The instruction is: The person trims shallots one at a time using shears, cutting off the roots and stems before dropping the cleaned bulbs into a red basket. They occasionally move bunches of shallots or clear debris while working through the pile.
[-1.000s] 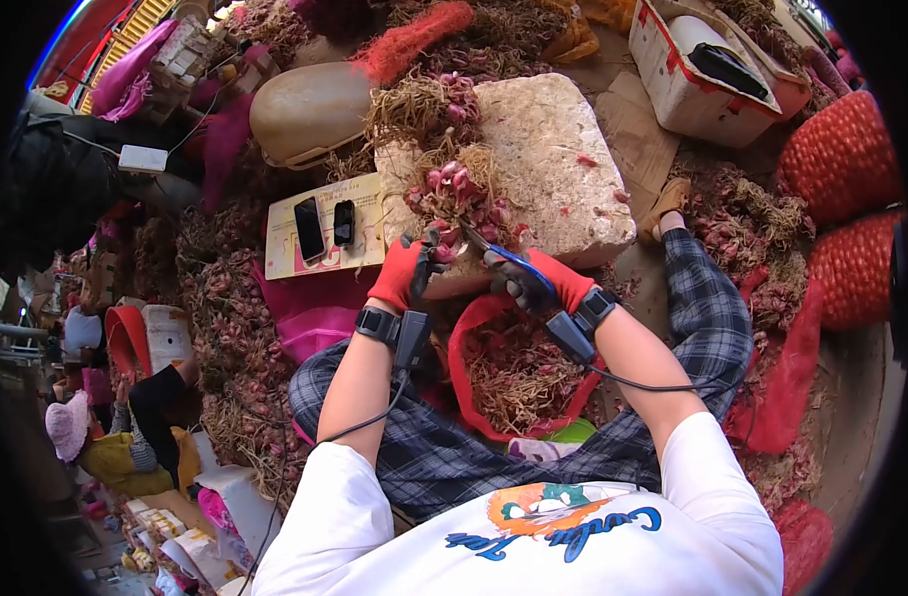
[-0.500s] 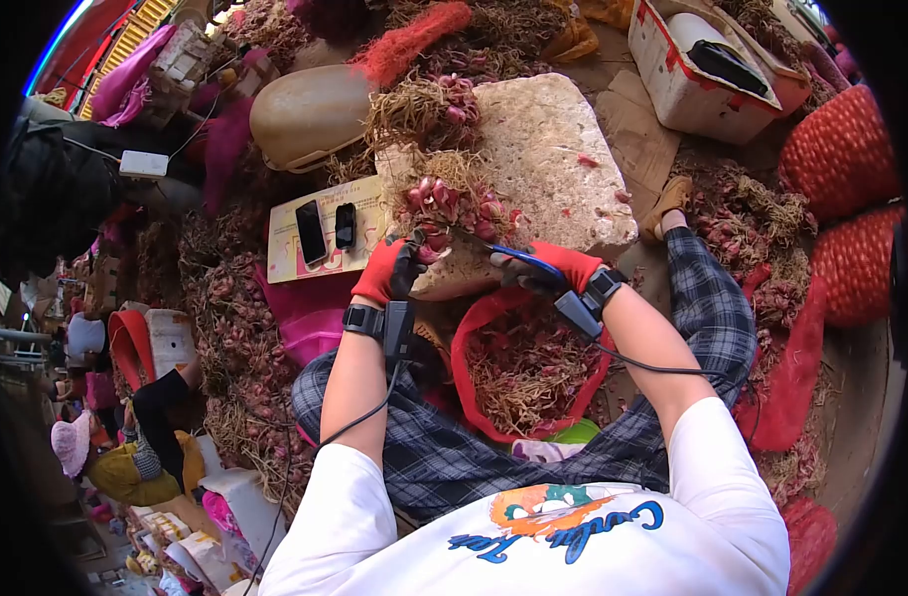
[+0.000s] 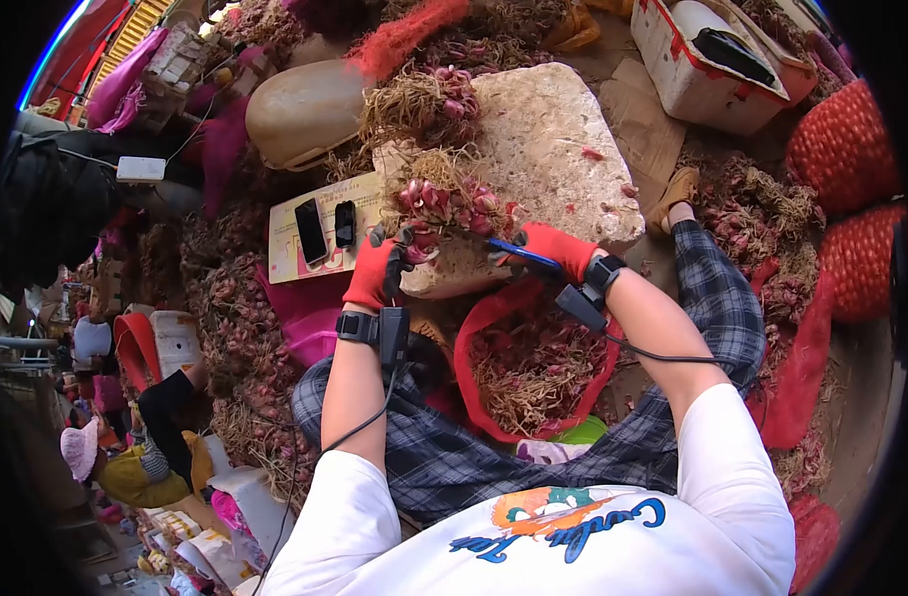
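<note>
Shallot bunch [image 3: 444, 204], one, roots and dry tops attached: lies on the near-left corner of the stone block [image 3: 563, 139], at 12 o'clock from the person's lap.

Left hand [image 3: 379, 268], red glove: fingers clamped on the bunch's 7 o'clock edge.

Right hand [image 3: 558, 248], red glove: closed round the blue-handled scissors [image 3: 518, 254], one pair, at the bunch's 4 o'clock; blade gap cannot be told.

Second bunch [image 3: 424, 99], one, at the block's 11 o'clock.

Phones [image 3: 310, 230], two, side by side on a card [image 3: 364, 194] at the block's 9 o'clock.

Red-rimmed sack [image 3: 466, 343], one, at 6 o'clock from the hands.

Red mesh sacks [image 3: 841, 139], two, at 3 o'clock.

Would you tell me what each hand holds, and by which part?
Left hand grips the shallot bunch near its bulbs; right hand holds scissors by the blue handles.
</note>
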{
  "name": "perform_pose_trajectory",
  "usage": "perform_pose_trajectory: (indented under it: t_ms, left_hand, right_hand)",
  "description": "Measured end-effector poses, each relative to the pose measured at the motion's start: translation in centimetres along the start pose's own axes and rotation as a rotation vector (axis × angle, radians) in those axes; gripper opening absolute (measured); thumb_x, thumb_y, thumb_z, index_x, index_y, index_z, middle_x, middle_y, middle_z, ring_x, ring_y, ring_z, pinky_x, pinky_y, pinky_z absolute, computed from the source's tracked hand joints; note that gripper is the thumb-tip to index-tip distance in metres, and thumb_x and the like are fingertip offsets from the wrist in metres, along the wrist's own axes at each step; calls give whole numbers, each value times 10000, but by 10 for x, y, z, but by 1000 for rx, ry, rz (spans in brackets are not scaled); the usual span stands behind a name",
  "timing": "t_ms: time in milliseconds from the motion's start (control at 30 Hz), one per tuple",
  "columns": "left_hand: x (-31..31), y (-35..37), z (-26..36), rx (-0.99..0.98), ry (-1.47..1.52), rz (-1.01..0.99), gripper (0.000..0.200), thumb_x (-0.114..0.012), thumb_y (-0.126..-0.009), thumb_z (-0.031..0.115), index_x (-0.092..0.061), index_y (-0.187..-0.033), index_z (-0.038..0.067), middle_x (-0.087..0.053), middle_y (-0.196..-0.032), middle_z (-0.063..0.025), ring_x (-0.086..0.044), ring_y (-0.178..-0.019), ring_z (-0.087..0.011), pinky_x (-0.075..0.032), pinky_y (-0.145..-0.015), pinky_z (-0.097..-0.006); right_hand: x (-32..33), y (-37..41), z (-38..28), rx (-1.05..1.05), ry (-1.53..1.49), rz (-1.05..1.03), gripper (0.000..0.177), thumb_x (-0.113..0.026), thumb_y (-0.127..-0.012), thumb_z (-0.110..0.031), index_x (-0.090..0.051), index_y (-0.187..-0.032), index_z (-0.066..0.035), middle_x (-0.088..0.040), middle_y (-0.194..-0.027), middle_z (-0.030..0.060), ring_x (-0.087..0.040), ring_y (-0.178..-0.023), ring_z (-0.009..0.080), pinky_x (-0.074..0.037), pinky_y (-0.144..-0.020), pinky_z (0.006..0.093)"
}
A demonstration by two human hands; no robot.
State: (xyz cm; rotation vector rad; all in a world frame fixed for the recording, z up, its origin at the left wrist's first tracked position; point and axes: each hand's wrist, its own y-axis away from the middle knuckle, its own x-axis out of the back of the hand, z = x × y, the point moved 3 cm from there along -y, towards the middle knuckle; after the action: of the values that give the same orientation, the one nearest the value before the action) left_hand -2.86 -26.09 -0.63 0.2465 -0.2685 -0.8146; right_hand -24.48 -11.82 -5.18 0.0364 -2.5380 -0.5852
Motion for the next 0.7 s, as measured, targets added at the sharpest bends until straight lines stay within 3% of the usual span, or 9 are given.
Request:
perform_pose_trajectory:
  t_ms: [33,100,233,333,367,433,533,600,700]
  left_hand:
    - [-1,2,2,-47,23,7,285,-527,-926,214,-557,-1123,11,-690,-947,-79,-626,-712,-98,-451,-602,-214]
    - [-2,5,8,-122,-30,9,280,-536,-921,225,-560,-1105,15,-690,-916,-90,-622,-686,-109,-450,-582,-229]
    - [15,3,-4,-621,-1007,-65,361,-558,-755,60,-588,-1114,49,-593,-769,-119,-587,-671,-227,-454,-551,-321]
    - [23,0,-29,-360,-646,-70,392,-596,-731,73,-577,-1122,41,-575,-700,-123,-555,-642,-243,-426,-553,-333]
    - [23,1,-30,-318,-608,-79,399,-605,-729,77,-572,-1125,38,-573,-693,-121,-546,-636,-246,-422,-556,-332]
    - [19,4,-16,-374,-781,-130,400,-609,-740,87,-561,-1132,27,-584,-727,-111,-533,-638,-244,-426,-573,-316]
    - [12,9,-11,-558,-721,-22,382,-617,-758,76,-557,-1129,4,-610,-820,-102,-552,-701,-227,-457,-642,-312]
    - [15,0,-25,-307,-509,-66,372,-603,-775,31,-553,-1141,-8,-621,-919,-99,-573,-788,-206,-471,-713,-307]
    - [11,11,-16,-384,-629,-93,370,-570,-797,-34,-544,-1166,-17,-626,-1034,-99,-587,-909,-182,-471,-813,-300]
  right_hand:
    - [6,0,-3,-4,-18,-18,941,-695,-613,-680,-521,-1035,143,-589,-1023,295,-569,-1012,375,-448,-826,408]
    - [-8,-22,27,131,54,2,861,-670,-671,-654,-536,-1051,107,-618,-975,229,-605,-908,300,-470,-733,371]
    - [-20,-3,34,91,-545,-351,622,-597,-803,-572,-596,-1031,7,-633,-827,69,-564,-669,118,-437,-545,260]
    - [-18,45,-6,-207,-836,-349,458,-528,-887,-508,-650,-952,-71,-584,-661,-44,-449,-513,14,-367,-448,181]
    - [-21,50,-4,-319,-822,-392,513,-479,-895,-548,-662,-875,-69,-551,-599,-44,-432,-472,41,-381,-448,189]
    - [-33,53,12,-314,-871,-464,547,-448,-897,-570,-659,-867,-67,-535,-590,-46,-427,-466,43,-375,-447,188]
    - [-52,54,17,-306,-886,-522,620,-399,-891,-619,-657,-858,-56,-524,-595,-42,-423,-466,47,-359,-444,196]
    - [-57,57,7,-282,-882,-481,639,-386,-888,-631,-653,-868,-51,-515,-585,-44,-420,-462,55,-355,-441,203]
    - [-63,51,-3,-180,-948,-460,649,-374,-888,-637,-645,-887,-47,-511,-583,-43,-422,-459,63,-356,-438,208]
